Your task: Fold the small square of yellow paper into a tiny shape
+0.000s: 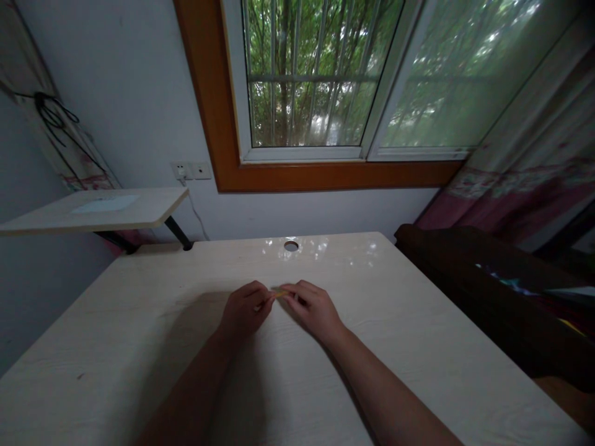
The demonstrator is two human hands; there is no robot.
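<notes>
A small, thin yellowish piece (279, 293) spans the short gap between my two hands, over the middle of the pale wooden desk (186, 371). Its kind is too small to make out, and its ends are hidden by fingers. My left hand (245, 310) is closed, with thumb and fingertips pinched at the piece's left end. From the other side, my right hand (316, 306) pinches the right end between thumb and fingers. The fingertips of both hands almost meet.
A raised shelf (153, 207) on black legs stands at the desk's back left, with a pale sheet (106, 204) on it. Near the back edge is a round cable hole (291, 246). Dark brown furniture (465, 272) adjoins the right side. A barred window (316, 74) lies behind.
</notes>
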